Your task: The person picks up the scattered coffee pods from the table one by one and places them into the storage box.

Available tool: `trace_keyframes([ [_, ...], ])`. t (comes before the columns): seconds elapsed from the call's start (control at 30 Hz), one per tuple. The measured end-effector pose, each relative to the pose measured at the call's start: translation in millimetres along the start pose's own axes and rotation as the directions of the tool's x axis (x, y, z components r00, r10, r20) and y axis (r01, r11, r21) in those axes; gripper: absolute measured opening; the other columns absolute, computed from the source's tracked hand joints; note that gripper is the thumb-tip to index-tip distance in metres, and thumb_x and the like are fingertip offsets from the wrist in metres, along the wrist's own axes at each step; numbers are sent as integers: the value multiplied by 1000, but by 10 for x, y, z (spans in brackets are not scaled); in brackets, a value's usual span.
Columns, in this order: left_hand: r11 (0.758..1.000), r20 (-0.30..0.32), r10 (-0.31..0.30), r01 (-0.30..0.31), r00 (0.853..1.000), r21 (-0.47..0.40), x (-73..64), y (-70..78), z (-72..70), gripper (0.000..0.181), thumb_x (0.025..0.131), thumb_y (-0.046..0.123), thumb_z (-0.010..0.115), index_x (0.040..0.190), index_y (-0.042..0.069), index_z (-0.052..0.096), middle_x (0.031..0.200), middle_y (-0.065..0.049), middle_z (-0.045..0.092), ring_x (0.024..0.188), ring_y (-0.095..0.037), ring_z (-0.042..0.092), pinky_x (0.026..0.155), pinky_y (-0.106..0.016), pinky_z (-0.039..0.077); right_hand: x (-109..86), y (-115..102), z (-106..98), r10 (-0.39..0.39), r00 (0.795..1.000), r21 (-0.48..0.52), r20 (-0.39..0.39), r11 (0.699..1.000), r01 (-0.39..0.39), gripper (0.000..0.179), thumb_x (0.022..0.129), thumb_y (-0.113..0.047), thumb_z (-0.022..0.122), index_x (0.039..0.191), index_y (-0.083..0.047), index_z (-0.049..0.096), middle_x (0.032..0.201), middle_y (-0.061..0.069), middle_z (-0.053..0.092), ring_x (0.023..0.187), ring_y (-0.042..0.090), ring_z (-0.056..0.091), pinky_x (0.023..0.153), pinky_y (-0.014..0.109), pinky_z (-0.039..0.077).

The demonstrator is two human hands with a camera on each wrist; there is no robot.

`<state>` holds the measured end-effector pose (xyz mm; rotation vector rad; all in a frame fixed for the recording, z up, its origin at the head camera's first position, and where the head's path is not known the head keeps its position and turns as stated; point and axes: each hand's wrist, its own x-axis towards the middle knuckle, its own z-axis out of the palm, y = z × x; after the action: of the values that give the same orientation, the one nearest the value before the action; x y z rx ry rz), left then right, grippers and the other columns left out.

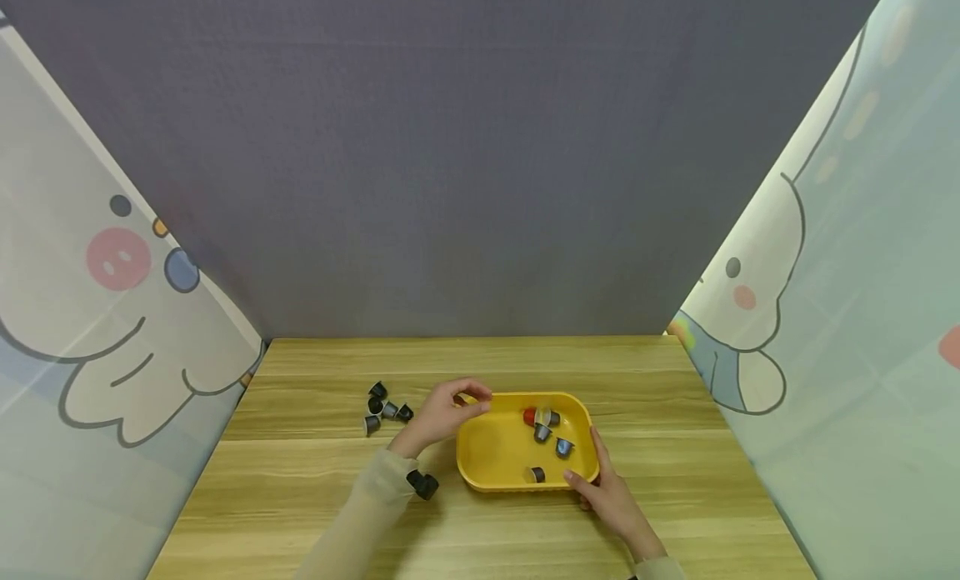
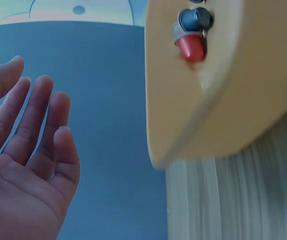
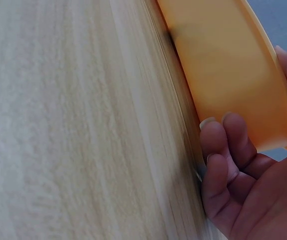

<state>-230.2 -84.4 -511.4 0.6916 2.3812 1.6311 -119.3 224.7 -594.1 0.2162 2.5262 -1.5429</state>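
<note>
A yellow plastic tray [image 1: 487, 451] with a raised rim rests on the wooden table. Inside it are several coffee capsules, among them a red capsule [image 1: 529, 416], a blue capsule [image 1: 565, 447] and a dark one [image 1: 537, 474] near the front wall. My right hand [image 1: 611, 498] grips the tray's front right corner, thumb on the rim and fingers low against the outer wall, as the right wrist view shows. Above the tray's left rim hovers my left hand [image 1: 442, 413], fingers loosely bent. The left wrist view shows nothing in its palm [image 2: 28, 185].
Left of the left hand, several dark and grey capsules [image 1: 389, 410] lie in a loose cluster on the table [image 1: 315, 480]. A small black object [image 1: 426, 487] sits beside the left wrist. A grey backdrop [image 1: 465, 188] stands behind the table, with cartoon-printed curtains [image 1: 847, 313] at both sides.
</note>
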Motion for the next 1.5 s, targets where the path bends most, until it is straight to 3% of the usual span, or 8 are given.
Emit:
trace_keyframes([
  [0.27,1000,-79,-18,18,997,-9,-169,-194,-196,18,96,18,69,113,14,71,111,-2,70,101,-21,62,82,-33,49,-3,16,-8,9,1000,8,1,1000,-9,97,92,-37,72,161,-29,4,72,8,59,63,19,57,58,29,51],
  [0.53,1000,-161,-28,28,987,-4,-340,-357,-385,18,95,29,71,112,24,72,109,7,69,102,-19,62,80,-33,49,-12,17,-5,9,1000,7,-1,1000,-9,97,92,-37,72,161,-29,5,74,8,60,63,20,57,58,29,51],
  [0.77,1000,-277,11,-17,961,-20,-474,-505,-548,18,95,20,71,112,14,73,109,-3,70,98,-19,63,72,-35,53,-1,26,-1,8,1000,14,-5,1000,-8,97,92,-38,72,161,-30,5,70,7,59,62,20,56,57,29,50],
  [0.9,998,-302,-36,21,953,-53,-552,-541,-630,21,96,16,69,115,8,71,114,-10,68,99,-18,62,76,-30,51,0,22,2,6,1000,18,-2,1000,-6,98,92,-38,72,161,-30,4,69,7,59,62,20,56,57,29,50],
  [1.17,990,-343,-135,113,930,-84,-709,-430,-793,20,97,9,66,115,1,69,116,-17,67,101,-21,61,81,-27,49,1,17,4,6,1000,32,5,999,-6,97,92,-36,72,161,-30,4,69,8,58,61,20,56,57,29,50],
  [1.3,986,-380,-167,142,910,-92,-732,-590,-873,25,97,15,68,117,1,68,116,-18,67,102,-25,61,81,-26,47,6,22,3,1,1000,22,4,1000,-1,97,92,-36,71,161,-29,4,69,7,58,61,20,56,57,29,50],
  [1.5,986,-420,-164,136,893,-98,-792,-752,-988,37,96,26,70,120,-2,66,119,-15,67,102,-18,61,81,-25,49,10,17,5,-1,1000,18,-1,1000,1,97,92,-36,71,162,-29,4,68,7,58,60,19,56,56,28,50],
])
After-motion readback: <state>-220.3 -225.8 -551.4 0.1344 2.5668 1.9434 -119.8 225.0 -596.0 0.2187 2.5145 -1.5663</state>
